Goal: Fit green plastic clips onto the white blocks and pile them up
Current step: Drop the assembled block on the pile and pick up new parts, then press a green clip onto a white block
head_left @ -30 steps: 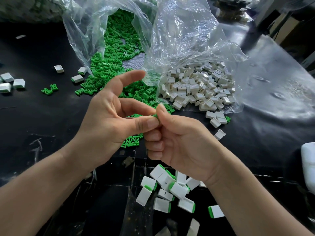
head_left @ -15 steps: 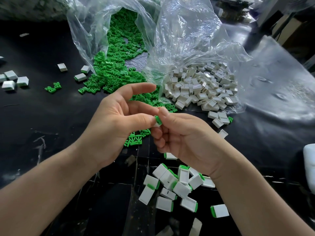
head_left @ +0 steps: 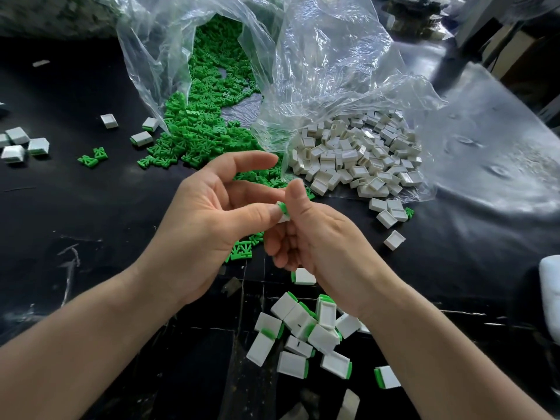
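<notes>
In the head view, the left hand point(head_left: 209, 225) and right hand point(head_left: 318, 237) meet just in front of the mouth of the clear bag point(head_left: 333, 71). Together they pinch one white block point(head_left: 284, 219) with a green clip point(head_left: 283, 207) sitting at its top end. The left thumb is clamped against the block's side with the index finger held free above. The right thumb presses on the clip while the right fingers curl underneath, and whether the clip is fully seated cannot be told. If the thumbs push off-centre, the clip will likely go on crooked or spring out, and the small, smooth block could shoot from the pinch onto the black table point(head_left: 91, 207). A dropped piece could also fall into the finished pile point(head_left: 303, 331), which lies well in front of the bag, nearest the person, and holds about a dozen clipped blocks. Inside the bag's right half is a heap of bare blocks point(head_left: 357, 156), far too many to count, with about five more spilled just past its mouth. In its left half is a heap of clips point(head_left: 209, 116), likewise uncountable. Left of the bag lie roughly seven stray blocks and two loose clips point(head_left: 92, 157)
</notes>
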The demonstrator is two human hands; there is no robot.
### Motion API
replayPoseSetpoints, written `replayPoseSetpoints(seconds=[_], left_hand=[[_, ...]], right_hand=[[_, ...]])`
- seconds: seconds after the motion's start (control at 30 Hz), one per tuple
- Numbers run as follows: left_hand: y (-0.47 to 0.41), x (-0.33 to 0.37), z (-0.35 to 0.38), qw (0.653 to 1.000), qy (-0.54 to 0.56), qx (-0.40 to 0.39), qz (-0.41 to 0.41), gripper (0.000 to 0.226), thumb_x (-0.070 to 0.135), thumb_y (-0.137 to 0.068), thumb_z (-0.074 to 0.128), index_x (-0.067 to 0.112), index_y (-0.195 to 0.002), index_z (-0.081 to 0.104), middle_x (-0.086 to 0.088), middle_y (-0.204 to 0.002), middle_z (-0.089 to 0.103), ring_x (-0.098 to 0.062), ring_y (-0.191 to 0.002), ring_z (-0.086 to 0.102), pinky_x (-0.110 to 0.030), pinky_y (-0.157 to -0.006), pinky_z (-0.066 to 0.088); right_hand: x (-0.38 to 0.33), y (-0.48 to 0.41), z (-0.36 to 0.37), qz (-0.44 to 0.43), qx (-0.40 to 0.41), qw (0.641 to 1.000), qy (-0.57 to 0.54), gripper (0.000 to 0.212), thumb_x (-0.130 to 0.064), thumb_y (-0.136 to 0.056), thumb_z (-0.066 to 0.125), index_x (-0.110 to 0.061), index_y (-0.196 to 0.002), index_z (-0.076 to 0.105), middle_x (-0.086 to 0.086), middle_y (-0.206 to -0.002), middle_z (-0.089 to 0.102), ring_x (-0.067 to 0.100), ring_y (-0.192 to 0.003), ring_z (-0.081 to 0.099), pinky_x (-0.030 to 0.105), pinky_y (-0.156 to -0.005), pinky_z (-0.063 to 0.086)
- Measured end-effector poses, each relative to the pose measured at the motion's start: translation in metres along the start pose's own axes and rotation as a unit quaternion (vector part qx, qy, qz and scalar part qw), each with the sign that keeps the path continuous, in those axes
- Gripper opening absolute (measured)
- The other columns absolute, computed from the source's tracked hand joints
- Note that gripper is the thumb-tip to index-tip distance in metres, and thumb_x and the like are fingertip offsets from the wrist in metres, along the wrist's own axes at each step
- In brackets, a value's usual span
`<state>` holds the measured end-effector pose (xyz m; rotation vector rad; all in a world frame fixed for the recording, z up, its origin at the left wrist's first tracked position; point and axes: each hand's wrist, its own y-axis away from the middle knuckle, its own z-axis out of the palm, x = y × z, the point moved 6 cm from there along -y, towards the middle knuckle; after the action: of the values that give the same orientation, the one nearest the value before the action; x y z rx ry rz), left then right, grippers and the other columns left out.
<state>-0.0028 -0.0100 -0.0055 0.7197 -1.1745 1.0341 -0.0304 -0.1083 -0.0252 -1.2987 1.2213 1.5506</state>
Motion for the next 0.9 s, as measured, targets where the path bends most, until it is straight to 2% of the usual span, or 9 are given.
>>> replayPoseSetpoints(seconds=[0.17, 0.3, 0.5, 0.63, 0.77, 0.83, 0.9], left_hand=[[0.0, -0.001, 0.001, 1.0, 0.006, -0.002, -0.006, 0.042, 0.001, -0.064, 0.06, 0.014, -0.105, 0.057, -0.005, -0.069, 0.069, -0.021, -0.057, 0.063, -0.027, -0.051, 0.051], [-0.001, -0.004, 0.0, 1.0, 0.009, 0.001, -0.016, 0.043, 0.001, -0.063, 0.061, 0.012, -0.103, 0.059, -0.005, -0.069, 0.07, -0.021, -0.058, 0.065, -0.029, -0.054, 0.052], [0.0, -0.008, 0.0, 0.999, 0.018, 0.031, -0.012, 0.044, -0.002, -0.061, 0.06, 0.008, -0.103, 0.057, -0.006, -0.065, 0.069, -0.022, -0.055, 0.064, -0.028, -0.052, 0.051], [-0.001, -0.009, 0.0, 0.998, 0.034, 0.045, -0.008, 0.043, -0.006, -0.059, 0.057, 0.01, -0.099, 0.059, -0.008, -0.064, 0.069, -0.03, -0.063, 0.065, -0.028, -0.05, 0.052], [-0.001, -0.01, 0.0, 0.998, 0.047, 0.044, -0.016, 0.042, -0.008, -0.057, 0.056, 0.01, -0.095, 0.061, -0.008, -0.062, 0.069, -0.03, -0.063, 0.065, -0.028, -0.052, 0.054], [-0.002, -0.01, 0.0, 0.998, 0.05, 0.043, -0.022, 0.043, -0.008, -0.057, 0.056, 0.01, -0.095, 0.062, -0.008, -0.063, 0.069, -0.028, -0.064, 0.066, -0.028, -0.053, 0.054], [-0.002, -0.011, -0.001, 0.997, 0.052, 0.047, -0.028, 0.044, -0.008, -0.056, 0.056, 0.009, -0.096, 0.062, -0.008, -0.064, 0.07, -0.026, -0.068, 0.068, -0.028, -0.056, 0.055]], right_hand=[[0.0, 0.001, -0.001, -0.007, 0.023, 0.999, 0.022, 0.069, -0.057, -0.076, 0.033, 0.004, -0.096, 0.056, -0.011, -0.056, 0.053, 0.005, -0.053, 0.046, 0.02, -0.053, 0.037], [0.0, 0.002, -0.002, -0.017, 0.053, 0.998, 0.026, 0.051, -0.055, -0.077, 0.034, -0.013, -0.086, 0.061, -0.013, -0.054, 0.051, 0.004, -0.051, 0.044, 0.015, -0.051, 0.038], [0.001, 0.0, -0.001, -0.022, 0.081, 0.994, 0.075, 0.056, -0.053, -0.081, 0.031, -0.002, -0.08, 0.055, -0.011, -0.057, 0.045, 0.004, -0.053, 0.04, 0.02, -0.055, 0.035], [0.003, -0.001, -0.001, -0.035, 0.099, 0.988, 0.112, 0.059, -0.046, -0.091, 0.029, 0.008, -0.09, 0.054, -0.006, -0.061, 0.04, 0.011, -0.059, 0.035, 0.032, -0.06, 0.031], [0.006, -0.003, -0.003, -0.031, 0.12, 0.985, 0.122, 0.051, -0.044, -0.094, 0.028, -0.009, -0.109, 0.062, -0.021, -0.055, 0.047, -0.001, -0.058, 0.044, 0.018, -0.062, 0.029], [0.006, -0.004, -0.001, -0.031, 0.116, 0.986, 0.12, 0.054, -0.049, -0.09, 0.027, -0.016, -0.115, 0.062, -0.029, -0.052, 0.048, -0.007, -0.059, 0.046, 0.017, -0.062, 0.029], [0.007, -0.005, -0.001, -0.029, 0.113, 0.986, 0.119, 0.057, -0.052, -0.087, 0.027, -0.016, -0.116, 0.061, -0.028, -0.053, 0.047, -0.006, -0.06, 0.045, 0.017, -0.062, 0.029]])
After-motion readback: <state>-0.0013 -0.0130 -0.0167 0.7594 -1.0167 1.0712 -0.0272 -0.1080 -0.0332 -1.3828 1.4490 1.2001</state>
